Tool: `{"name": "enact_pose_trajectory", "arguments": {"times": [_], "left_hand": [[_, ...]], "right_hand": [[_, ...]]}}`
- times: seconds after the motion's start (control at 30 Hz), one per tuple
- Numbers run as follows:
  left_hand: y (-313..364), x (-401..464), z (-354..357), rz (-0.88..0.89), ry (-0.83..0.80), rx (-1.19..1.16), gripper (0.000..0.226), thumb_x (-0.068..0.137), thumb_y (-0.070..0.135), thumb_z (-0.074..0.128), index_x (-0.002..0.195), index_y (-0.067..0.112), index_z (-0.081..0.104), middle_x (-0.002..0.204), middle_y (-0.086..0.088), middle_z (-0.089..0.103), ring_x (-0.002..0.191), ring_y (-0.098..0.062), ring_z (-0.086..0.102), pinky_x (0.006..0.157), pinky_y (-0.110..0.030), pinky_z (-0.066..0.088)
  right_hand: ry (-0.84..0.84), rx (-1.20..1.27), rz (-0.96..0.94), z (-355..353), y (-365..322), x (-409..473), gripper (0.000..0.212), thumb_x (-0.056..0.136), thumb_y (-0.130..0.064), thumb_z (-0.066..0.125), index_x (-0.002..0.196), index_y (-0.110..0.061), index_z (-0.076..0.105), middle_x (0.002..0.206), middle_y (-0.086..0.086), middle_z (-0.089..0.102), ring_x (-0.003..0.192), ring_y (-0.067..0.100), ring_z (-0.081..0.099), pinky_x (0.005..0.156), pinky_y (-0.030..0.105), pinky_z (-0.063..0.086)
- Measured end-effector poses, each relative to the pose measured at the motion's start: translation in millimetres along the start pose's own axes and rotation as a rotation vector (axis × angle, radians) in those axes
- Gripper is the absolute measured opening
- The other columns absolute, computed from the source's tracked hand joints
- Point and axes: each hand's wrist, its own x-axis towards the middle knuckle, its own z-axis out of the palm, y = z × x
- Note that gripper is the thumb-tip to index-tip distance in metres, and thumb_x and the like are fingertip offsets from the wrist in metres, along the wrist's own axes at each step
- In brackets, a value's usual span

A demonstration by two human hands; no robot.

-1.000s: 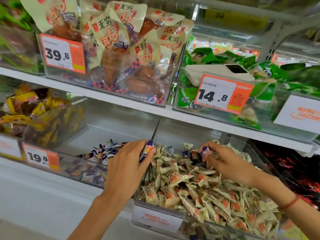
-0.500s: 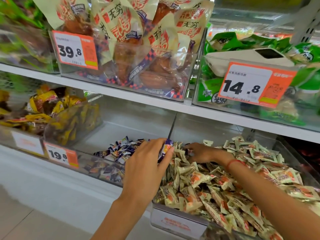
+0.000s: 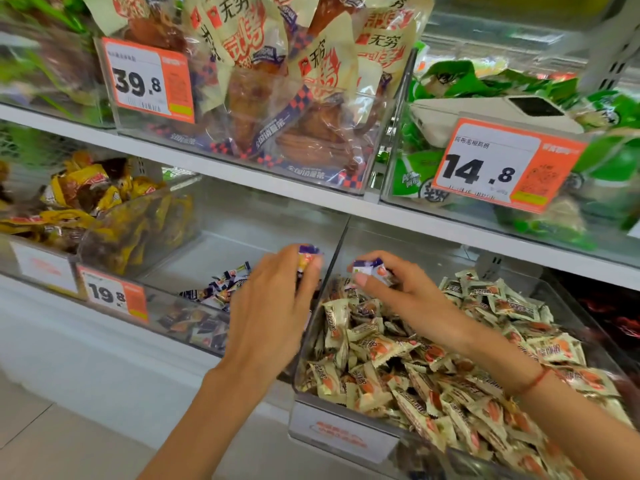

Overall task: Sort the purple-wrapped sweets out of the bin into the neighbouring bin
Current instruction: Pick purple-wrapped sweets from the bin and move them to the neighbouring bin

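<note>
Over the clear divider [image 3: 334, 251], left hand [image 3: 273, 310] & right hand [image 3: 398, 289] are each pinching a purple sweet [image 3: 367, 266], prob. for the neighbouring bin [image 3: 194, 258].

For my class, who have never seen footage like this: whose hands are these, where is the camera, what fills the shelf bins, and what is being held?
The single view comes from a camera worn on a person's head, looking down at their own bare hands; there is no machine. The left hand pinches a purple-wrapped sweet above the clear divider between two bins. The right hand pinches another purple sweet over the right bin, which is heaped with cream-wrapped sweets. The left bin holds a small pile of purple sweets. Price tags reading 39.8 and 14.8 hang on the upper shelf bins.
</note>
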Motion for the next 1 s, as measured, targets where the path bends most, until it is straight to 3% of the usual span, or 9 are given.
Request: {"name": "enact_pose_trajectory", "arguments": {"times": [0.13,0.3,0.43,0.5,0.57,0.67,0.77,0.9,1.0], "left_hand": [[-30,14,-7,-0.176,0.085,0.006,0.023,0.101,0.035,0.028,0.089,0.021,0.041,0.071,0.01,0.038,0.069,-0.017,0.041,0.06,-0.03,0.028],[-74,11,14,-0.071,-0.152,0.348,0.033,0.094,0.028,0.028,0.088,0.011,0.055,0.079,-0.009,0.058,0.077,-0.033,0.051,0.062,-0.039,0.035],[-81,10,14,-0.137,-0.338,0.339,0.036,0.1,0.03,0.037,0.13,0.018,0.053,0.125,-0.007,0.058,0.115,-0.03,0.048,0.089,-0.043,0.038],[-78,10,10,-0.116,-0.316,0.285,0.04,0.099,0.03,0.039,0.137,0.02,0.048,0.137,-0.002,0.051,0.125,-0.025,0.043,0.099,-0.041,0.034],[-62,10,2,-0.09,-0.247,0.164,0.04,0.1,0.032,0.036,0.135,0.02,0.05,0.136,0.0,0.052,0.124,-0.022,0.045,0.101,-0.04,0.037],[-28,7,-6,-0.062,-0.271,-0.049,0.044,0.098,0.044,0.03,0.137,0.03,0.047,0.135,0.01,0.052,0.116,-0.01,0.052,0.099,-0.032,0.041],[-8,0,-6,0.015,-0.393,-0.098,0.042,0.099,0.045,0.031,0.139,0.039,0.04,0.134,0.02,0.05,0.092,0.004,0.058,0.089,-0.022,0.047],[0,-9,0,0.094,-0.372,-0.021,0.044,0.1,0.044,0.027,0.144,0.041,0.028,0.148,0.024,0.029,0.125,0.003,0.043,0.098,-0.016,0.037],[-1,-9,-1,0.107,-0.332,0.018,0.045,0.1,0.045,0.027,0.144,0.043,0.023,0.146,0.026,0.033,0.12,0.005,0.047,0.088,-0.011,0.037]], "right_hand": [[0.066,-0.24,-0.129,35,-12,24,0.016,0.099,-0.023,0.051,0.112,-0.019,0.059,0.102,-0.008,0.06,0.087,0.0,0.054,0.075,0.015,0.044],[0.083,-0.822,-0.171,72,-13,72,0.023,0.096,-0.027,0.05,0.115,-0.021,0.062,0.109,0.002,0.057,0.109,0.022,0.048,0.097,0.038,0.032],[-0.223,-0.916,0.023,67,-13,78,0.038,0.099,-0.036,0.044,0.133,-0.024,0.053,0.143,0.005,0.044,0.136,0.025,0.029,0.116,0.048,0.007],[-0.104,-0.729,-0.062,54,-10,64,0.034,0.099,-0.034,0.047,0.128,-0.023,0.061,0.141,0.0,0.049,0.133,0.018,0.037,0.113,0.04,0.023],[0.155,-0.612,-0.136,35,-3,45,0.027,0.098,-0.031,0.05,0.119,-0.025,0.066,0.128,-0.006,0.059,0.122,0.012,0.047,0.101,0.032,0.039],[0.315,-0.578,-0.043,0,23,28,0.021,0.097,-0.025,0.053,0.112,-0.029,0.067,0.111,-0.01,0.065,0.102,0.008,0.059,0.088,0.029,0.048],[0.167,-0.602,0.214,-25,66,33,0.024,0.096,-0.019,0.055,0.117,-0.026,0.063,0.109,-0.006,0.065,0.095,0.012,0.063,0.082,0.027,0.05],[-0.176,-0.599,0.436,-22,109,53,0.048,0.099,-0.017,0.048,0.145,-0.018,0.032,0.14,0.01,0.049,0.111,0.024,0.057,0.086,0.027,0.047],[-0.185,-0.674,0.466,-6,125,69,0.047,0.098,-0.017,0.047,0.143,-0.012,0.033,0.137,0.013,0.047,0.111,0.027,0.055,0.087,0.026,0.047]]}}
